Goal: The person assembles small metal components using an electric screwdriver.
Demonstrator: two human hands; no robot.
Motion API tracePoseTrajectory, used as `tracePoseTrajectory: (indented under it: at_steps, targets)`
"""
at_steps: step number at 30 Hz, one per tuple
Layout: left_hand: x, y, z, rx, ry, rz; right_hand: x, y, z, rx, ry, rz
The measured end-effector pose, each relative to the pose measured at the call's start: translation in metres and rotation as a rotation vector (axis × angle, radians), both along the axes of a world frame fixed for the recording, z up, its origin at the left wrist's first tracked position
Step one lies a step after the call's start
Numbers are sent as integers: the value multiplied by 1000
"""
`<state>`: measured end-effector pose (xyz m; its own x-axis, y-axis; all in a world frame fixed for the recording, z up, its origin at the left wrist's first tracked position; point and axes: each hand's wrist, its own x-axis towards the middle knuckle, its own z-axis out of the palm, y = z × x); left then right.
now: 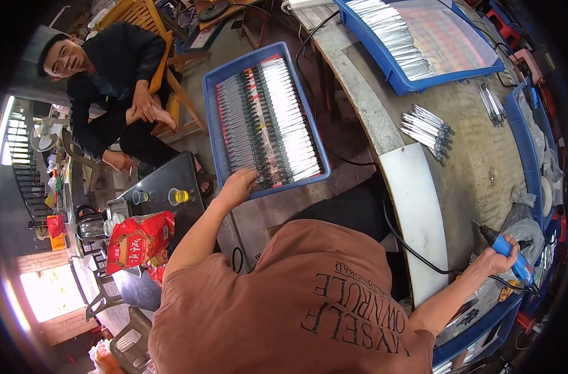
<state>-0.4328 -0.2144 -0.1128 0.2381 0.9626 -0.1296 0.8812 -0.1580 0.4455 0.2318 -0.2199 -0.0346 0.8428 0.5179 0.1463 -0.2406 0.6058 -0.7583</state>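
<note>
My left hand [239, 187] is at the near left corner of a blue plastic tray [210, 124], its fingers curled over the dark ends of the rods in it. Whatever it pinches is too small to make out. Slim silver rods [290, 112] with dark ends fill that tray in rows. Out to the right, above the worktable, my right hand [505, 254] is wrapped round a blue corded electric screwdriver [501, 244], its dark tip pointing up and left. Beyond the screwdriver, a bunch of silver rods [426, 132] lies loose on the table.
The worktable [477, 174] carries a white board [416, 206], another blue tray [393, 71] of rods and a smaller bunch [492, 105]. Black cable crosses the board. At left, a seated person [109, 87] is beside a dark low table [165, 177] with cups and a red bag [141, 242].
</note>
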Motion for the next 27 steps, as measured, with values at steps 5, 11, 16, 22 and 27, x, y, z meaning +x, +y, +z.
tracePoseTrajectory:
  at_steps: [5, 11, 16, 22, 27]
  targets:
    - [-1, 1, -1, -76, 26, -40, 2, -1, -1, 4, 19, 24]
    - [0, 6, 9, -133, 54, -107, 5, -2, 0, 11, 19, 11]
    - [-5, 7, 3, -150, 4, -124, 1, 1, 3, 11, 26, -5]
    - [-2, 10, 2, -204, -12, -60, -1, 2, 4, -2, 26, 24]
    - [0, 10, 4, -243, 60, -32, -6, 2, 7, -13, 44, 22]
